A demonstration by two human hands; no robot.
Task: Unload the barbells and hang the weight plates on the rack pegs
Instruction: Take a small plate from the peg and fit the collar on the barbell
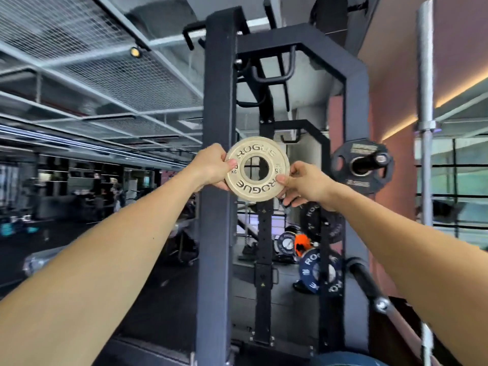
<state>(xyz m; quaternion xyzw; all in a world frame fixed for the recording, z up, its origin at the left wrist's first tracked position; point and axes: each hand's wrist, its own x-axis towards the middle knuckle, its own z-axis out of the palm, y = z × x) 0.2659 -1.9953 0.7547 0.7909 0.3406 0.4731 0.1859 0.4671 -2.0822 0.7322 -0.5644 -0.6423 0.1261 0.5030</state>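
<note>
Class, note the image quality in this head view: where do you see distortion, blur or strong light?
Head view: wide-angle lens bows the rack upright and steel bar; left background is dim and soft; the pale plate is sharp; a warm light strip glows at right.

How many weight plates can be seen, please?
5, maybe more hidden: a pale plate held in both hands, a black plate on the peg at right, a black bumper plate below, a blue plate and a floor plate.

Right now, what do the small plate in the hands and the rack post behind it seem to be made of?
Small plate: looks like metal with a worn cream coating; raised lettering is scuffed dark. Rack post: probably steel with a matte black textured coating. Both hands, left hand and right hand, pinch the plate's rim.
</note>
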